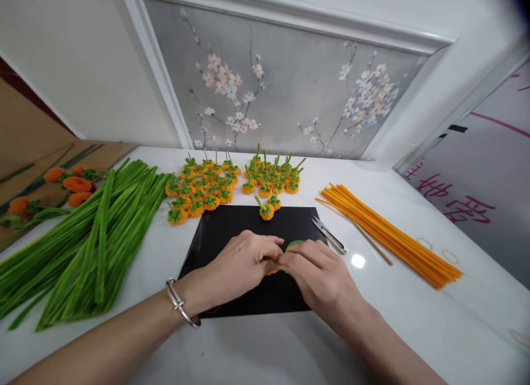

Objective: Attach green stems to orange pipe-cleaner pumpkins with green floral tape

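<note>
My left hand, with a silver bangle on the wrist, meets my right hand over a black mat. The fingers of both hands are pinched together around a small pipe-cleaner flower; only a sliver of its orange shows below the fingertips. A round green edge, perhaps a roll of tape, peeks out behind the right fingers, mostly hidden. Just beyond the hands, a finished orange flower with a green stem rests at the mat's far edge. Thread snips lie by the mat's right side.
Green pipe cleaners are heaped at left, orange ones bundled at right beside a thin stick. Several orange-and-green flowers stand in clusters along the back. Larger orange flowers lie on brown paper at far left.
</note>
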Demonstrator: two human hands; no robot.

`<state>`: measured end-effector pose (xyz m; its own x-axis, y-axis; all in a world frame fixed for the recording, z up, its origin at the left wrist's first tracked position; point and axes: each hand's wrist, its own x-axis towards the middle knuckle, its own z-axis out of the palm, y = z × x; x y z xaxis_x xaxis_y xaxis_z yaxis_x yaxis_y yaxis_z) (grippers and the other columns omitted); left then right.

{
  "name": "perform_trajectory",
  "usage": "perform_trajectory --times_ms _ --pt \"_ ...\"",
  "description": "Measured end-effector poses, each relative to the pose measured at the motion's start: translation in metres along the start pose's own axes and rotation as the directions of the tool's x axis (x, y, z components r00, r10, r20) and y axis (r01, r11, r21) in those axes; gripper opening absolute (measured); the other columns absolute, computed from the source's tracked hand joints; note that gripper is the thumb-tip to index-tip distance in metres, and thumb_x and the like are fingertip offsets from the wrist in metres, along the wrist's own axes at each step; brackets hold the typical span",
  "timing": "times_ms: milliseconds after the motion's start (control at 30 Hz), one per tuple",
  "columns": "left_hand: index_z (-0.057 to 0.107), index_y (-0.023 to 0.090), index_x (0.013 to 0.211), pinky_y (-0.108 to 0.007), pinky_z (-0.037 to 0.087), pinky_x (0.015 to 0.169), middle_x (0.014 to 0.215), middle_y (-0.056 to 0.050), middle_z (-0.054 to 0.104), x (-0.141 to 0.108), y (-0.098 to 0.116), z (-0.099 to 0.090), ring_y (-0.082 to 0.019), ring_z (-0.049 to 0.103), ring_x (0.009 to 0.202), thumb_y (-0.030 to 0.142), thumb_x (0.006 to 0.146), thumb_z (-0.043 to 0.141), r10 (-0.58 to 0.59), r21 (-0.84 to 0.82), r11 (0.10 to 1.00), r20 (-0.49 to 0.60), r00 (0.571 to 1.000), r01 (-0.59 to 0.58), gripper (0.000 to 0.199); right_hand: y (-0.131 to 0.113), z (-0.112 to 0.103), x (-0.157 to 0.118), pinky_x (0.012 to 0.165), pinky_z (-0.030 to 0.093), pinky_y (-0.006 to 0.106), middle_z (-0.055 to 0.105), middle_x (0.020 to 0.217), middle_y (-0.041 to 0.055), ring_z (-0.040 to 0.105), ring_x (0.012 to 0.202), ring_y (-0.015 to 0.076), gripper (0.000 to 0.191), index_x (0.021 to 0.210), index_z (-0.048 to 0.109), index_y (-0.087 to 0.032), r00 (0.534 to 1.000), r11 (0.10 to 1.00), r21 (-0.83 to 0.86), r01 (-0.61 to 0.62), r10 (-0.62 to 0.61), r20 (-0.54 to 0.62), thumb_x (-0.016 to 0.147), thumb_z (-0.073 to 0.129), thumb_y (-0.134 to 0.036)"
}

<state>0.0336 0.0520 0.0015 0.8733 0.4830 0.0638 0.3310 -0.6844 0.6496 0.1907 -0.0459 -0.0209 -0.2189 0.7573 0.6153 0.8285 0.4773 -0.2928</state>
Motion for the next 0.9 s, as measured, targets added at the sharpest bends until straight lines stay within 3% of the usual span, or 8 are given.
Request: perform_trajectory --times_ms 133,233,400,533,633,767,900 --pt "0.071 0.02 0.077 -0.029 0.048 0.09 0.091 -0.003 0.076 -0.002 0.001 0.0 -0.021 0.061 0.115 0.01 0.086 0.048 0.035 0.051 0.998 -0.011 0.999 -0.035 0.027 -0.003 0.005 -0.002 0.061 0.038 0.031 0.069 0.082 0.0032 0.059 0.071 0.0164 0.016 0.083 0.062 -0.018 0.998 0.998 -0.03 -0.047 0.045 -0.053 0.09 0.05 -0.009" --pt "0.07 0.019 0.073 -0.029 0.048 0.088 0.088 -0.003 0.075 -0.002 0.003 -0.002 -0.022 0.062 0.113 0.011 0.087 0.047 0.023 0.017 1.0 -0.036 0.999 -0.022 0.028 -0.005 0.007 -0.002 0.068 0.044 0.029 0.067 0.086 0.0037 0.061 0.078 0.0163 0.007 0.087 0.06 -0.019 0.974 0.968 0.154 -0.197 0.211 -0.078 0.087 0.056 -0.013" --pt "0.066 0.016 0.069 -0.023 0.046 0.069 0.079 -0.002 0.069 0.0 0.004 -0.009 -0.016 0.064 0.079 0.017 0.085 0.053 -0.067 -0.216 0.974 0.018 0.998 0.069 0.021 -0.003 0.009 -0.001 0.063 0.047 0.022 0.062 0.08 0.0004 0.058 0.07 0.0126 0.013 0.085 0.057 -0.02 0.901 0.839 0.351 -0.415 0.434 0.029 0.078 0.066 -0.014" --pt "0.066 0.014 0.075 -0.022 0.041 0.064 0.077 0.0 0.062 0.002 0.001 -0.016 -0.011 0.053 0.07 0.022 0.082 0.059 -0.098 -0.385 0.911 0.141 0.985 0.146 0.013 -0.001 0.004 0.002 0.056 0.043 0.021 0.061 0.074 -0.0007 0.054 0.063 0.0109 0.007 0.078 0.058 -0.019 0.869 0.751 0.443 -0.489 0.462 0.178 0.082 0.06 -0.015" --pt "0.066 0.013 0.077 -0.021 0.038 0.061 0.072 0.001 0.056 0.003 0.0 -0.021 -0.01 0.048 0.066 0.027 0.084 0.059 -0.071 -0.472 0.865 0.227 0.971 0.173 0.017 -0.002 -0.004 0.004 0.054 0.04 0.02 0.057 0.069 -0.002 0.05 0.06 0.0097 0.007 0.077 0.058 -0.019 0.85 0.696 0.492 -0.523 0.465 0.246 0.084 0.058 -0.018" --pt "0.066 0.013 0.079 -0.022 0.037 0.06 0.073 0.001 0.054 0.002 0.005 -0.024 -0.01 0.045 0.066 0.028 0.088 0.053 -0.049 -0.527 0.834 0.226 0.973 0.164 0.021 -0.004 -0.011 0.005 0.047 0.034 0.018 0.049 0.063 -0.0045 0.042 0.054 0.0076 0.007 0.077 0.054 -0.018 0.835 0.647 0.533 -0.545 0.476 0.276 0.084 0.056 -0.018" --pt "0.062 0.013 0.075 -0.021 0.035 0.057 0.069 0.002 0.051 0.002 0.009 -0.024 -0.008 0.043 0.062 0.027 0.086 0.057 -0.073 -0.574 0.795 0.232 0.97 0.197 0.019 -0.005 -0.012 0.005 0.047 0.034 0.018 0.048 0.066 -0.0047 0.042 0.054 0.0074 0.004 0.083 0.053 -0.019 0.839 0.602 0.594 -0.534 0.468 0.279 0.084 0.057 -0.02"
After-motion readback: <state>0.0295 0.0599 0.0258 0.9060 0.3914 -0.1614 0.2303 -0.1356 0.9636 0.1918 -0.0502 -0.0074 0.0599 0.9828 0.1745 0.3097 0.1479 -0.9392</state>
